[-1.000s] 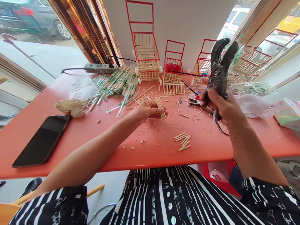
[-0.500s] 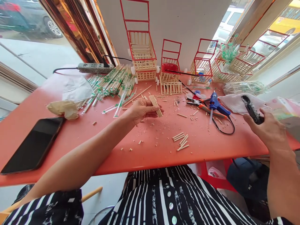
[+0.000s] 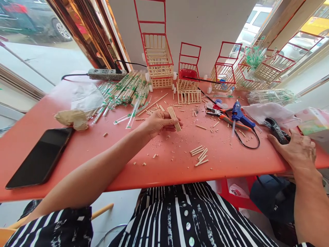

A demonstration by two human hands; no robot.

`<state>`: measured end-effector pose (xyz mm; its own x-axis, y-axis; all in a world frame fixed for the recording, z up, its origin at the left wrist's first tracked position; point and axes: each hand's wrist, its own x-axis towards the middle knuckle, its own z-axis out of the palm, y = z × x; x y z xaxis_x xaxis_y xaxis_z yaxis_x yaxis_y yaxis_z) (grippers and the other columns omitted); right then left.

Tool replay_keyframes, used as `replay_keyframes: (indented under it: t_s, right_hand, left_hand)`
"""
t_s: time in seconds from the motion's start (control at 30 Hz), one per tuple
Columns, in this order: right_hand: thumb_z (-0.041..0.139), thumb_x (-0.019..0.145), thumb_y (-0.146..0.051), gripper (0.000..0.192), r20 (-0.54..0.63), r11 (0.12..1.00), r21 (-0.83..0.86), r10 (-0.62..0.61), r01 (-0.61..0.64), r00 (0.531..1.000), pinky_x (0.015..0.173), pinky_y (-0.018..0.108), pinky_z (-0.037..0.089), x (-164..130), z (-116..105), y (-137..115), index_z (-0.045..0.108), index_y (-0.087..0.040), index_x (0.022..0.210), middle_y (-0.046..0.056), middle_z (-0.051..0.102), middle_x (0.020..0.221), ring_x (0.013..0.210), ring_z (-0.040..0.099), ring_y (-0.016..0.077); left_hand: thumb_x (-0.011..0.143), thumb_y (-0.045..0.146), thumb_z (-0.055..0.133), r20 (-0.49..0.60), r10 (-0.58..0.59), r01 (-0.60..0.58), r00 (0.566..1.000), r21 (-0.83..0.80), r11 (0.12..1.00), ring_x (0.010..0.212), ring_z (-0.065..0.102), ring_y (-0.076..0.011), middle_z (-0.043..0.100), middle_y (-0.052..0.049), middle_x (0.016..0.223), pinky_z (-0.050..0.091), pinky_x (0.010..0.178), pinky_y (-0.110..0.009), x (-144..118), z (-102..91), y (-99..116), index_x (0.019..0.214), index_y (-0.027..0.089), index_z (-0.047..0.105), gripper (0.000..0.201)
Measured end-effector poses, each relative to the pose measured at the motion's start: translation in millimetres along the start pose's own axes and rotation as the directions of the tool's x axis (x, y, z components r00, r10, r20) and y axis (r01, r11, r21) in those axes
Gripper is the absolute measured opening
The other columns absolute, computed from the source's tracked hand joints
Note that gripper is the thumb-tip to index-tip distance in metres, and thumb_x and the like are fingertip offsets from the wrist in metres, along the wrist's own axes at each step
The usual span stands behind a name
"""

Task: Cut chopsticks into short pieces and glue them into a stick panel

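Observation:
My left hand (image 3: 161, 122) pinches a small bundle of short wooden sticks (image 3: 174, 119), held upright just above the red table. Below and to the right of it lies a loose group of cut sticks (image 3: 199, 155). At the table's right end my right hand (image 3: 298, 147) rests low, with thumb and fingers spread. Between them lies a black tool (image 3: 277, 130), its kind partly hidden. A blue glue gun (image 3: 240, 116) and orange-handled pliers (image 3: 223, 116) lie left of that hand.
Miniature carts of sticks with red trim (image 3: 157, 56) stand along the wall. Wrapped chopsticks (image 3: 128, 89) lie at the back left, beside a power strip (image 3: 106, 73). A phone (image 3: 38, 157) sits at the left. Stick scraps are scattered about; a pink cloth (image 3: 259, 111) lies right.
My right hand has come down to the table, and the black tool has been lowered to the surface. The left hand keeps its bundle of sticks. The view has shifted slightly.

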<state>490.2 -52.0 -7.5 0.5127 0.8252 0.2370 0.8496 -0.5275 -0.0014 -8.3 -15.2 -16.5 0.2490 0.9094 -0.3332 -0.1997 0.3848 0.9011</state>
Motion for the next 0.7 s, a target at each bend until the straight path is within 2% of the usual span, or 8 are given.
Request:
replay_keyframes:
  t_s: [0.13, 0.3, 0.37, 0.43, 0.53, 0.6, 0.67, 0.7]
  right_hand:
    - [0.047, 0.09, -0.074, 0.097, 0.019, 0.999, -0.021, -0.025, 0.026, 0.999, 0.116, 0.062, 0.042, 1.3, -0.2, 1.0, 0.051, -0.006, 0.159, 0.039, 0.056, 0.148, 0.141, 0.053, 0.0538]
    - [0.044, 0.094, -0.069, 0.095, 0.043, 0.99, -0.027, -0.138, 0.139, 0.989, 0.117, 0.061, 0.041, 10.3, 8.6, 8.6, 0.046, -0.002, 0.161, 0.037, 0.054, 0.154, 0.145, 0.051, 0.0495]
    - [0.046, 0.096, -0.067, 0.09, -0.02, 0.988, -0.013, -0.156, 0.156, 0.988, 0.116, 0.062, 0.041, 15.3, 11.0, 10.3, 0.05, -0.003, 0.159, 0.035, 0.056, 0.153, 0.144, 0.053, 0.048]
    - [0.05, 0.096, -0.064, 0.085, -0.14, 0.992, 0.009, -0.122, 0.124, 0.983, 0.116, 0.065, 0.04, 17.8, 6.6, 6.5, 0.055, -0.004, 0.156, 0.035, 0.059, 0.151, 0.142, 0.055, 0.0484]
    - [0.062, 0.092, -0.062, 0.078, -0.302, 0.988, 0.098, -0.086, 0.121, 0.949, 0.113, 0.064, 0.042, 10.7, -16.8, -15.6, 0.065, -0.008, 0.149, 0.032, 0.066, 0.142, 0.138, 0.058, 0.0475]
    - [0.066, 0.092, -0.058, 0.064, -0.336, 0.918, 0.252, -0.213, 0.305, 0.918, 0.11, 0.051, 0.049, -2.9, -38.4, -43.4, 0.077, -0.013, 0.136, 0.026, 0.074, 0.133, 0.127, 0.067, 0.039]
    - [0.069, 0.092, -0.054, 0.054, -0.291, 0.734, 0.488, -0.374, 0.473, 0.881, 0.097, 0.041, 0.057, -21.7, -56.6, -80.7, 0.08, -0.019, 0.132, 0.019, 0.078, 0.127, 0.11, 0.074, 0.0299]
    - [0.068, 0.093, -0.053, 0.051, -0.222, 0.626, 0.582, -0.492, 0.519, 0.842, 0.093, 0.038, 0.058, -31.8, -62.6, -102.0, 0.08, -0.022, 0.132, 0.016, 0.077, 0.131, 0.11, 0.074, 0.0271]
  left_hand:
    - [0.078, 0.014, 0.089, 0.032, 0.013, -0.012, 0.999, -0.015, 1.0, 0.074, 0.08, -0.0194, 0.084, -0.014, 0.087, 0.062, 0.064, -0.024, 0.9, 0.1, -2.1, 0.085, 0.01, 0.078, 0.013]
    - [0.065, 0.029, 0.099, 0.081, 0.095, -0.099, 0.992, 0.049, 0.994, 0.08, 0.081, -0.0222, 0.084, -0.014, 0.089, 0.062, 0.067, -0.026, 2.2, -1.9, -5.4, 0.089, 0.011, 0.08, 0.036]
    - [0.064, 0.032, 0.1, 0.099, 0.128, -0.136, 0.987, 0.079, 0.988, 0.082, 0.081, -0.0225, 0.084, -0.014, 0.089, 0.062, 0.069, -0.027, 1.8, -1.3, -5.6, 0.09, 0.011, 0.08, 0.039]
    - [0.066, 0.031, 0.097, 0.109, 0.166, -0.177, 0.98, 0.104, 0.979, 0.081, 0.081, -0.0216, 0.084, -0.012, 0.087, 0.061, 0.069, -0.027, 1.1, 0.8, -5.5, 0.09, 0.012, 0.081, 0.034]
    - [0.071, 0.026, 0.091, 0.117, 0.23, -0.246, 0.966, 0.144, 0.959, 0.079, 0.081, -0.0201, 0.084, -0.01, 0.084, 0.059, 0.068, -0.026, 0.7, 6.0, -6.1, 0.088, 0.013, 0.081, 0.024]
    - [0.072, 0.022, 0.088, 0.129, 0.268, -0.288, 0.955, 0.176, 0.941, 0.078, 0.081, -0.02, 0.084, -0.009, 0.083, 0.059, 0.068, -0.026, 1.0, 9.9, -7.7, 0.087, 0.013, 0.081, 0.019]
    - [0.072, 0.021, 0.085, 0.14, 0.297, -0.32, 0.945, 0.196, 0.927, 0.079, 0.081, -0.0205, 0.084, -0.008, 0.082, 0.06, 0.071, -0.027, 1.4, 13.4, -10.4, 0.086, 0.014, 0.081, 0.016]
    - [0.072, 0.021, 0.085, 0.145, 0.308, -0.332, 0.94, 0.199, 0.922, 0.08, 0.081, -0.0208, 0.084, -0.008, 0.082, 0.061, 0.073, -0.028, 1.4, 14.9, -12.0, 0.086, 0.014, 0.081, 0.015]
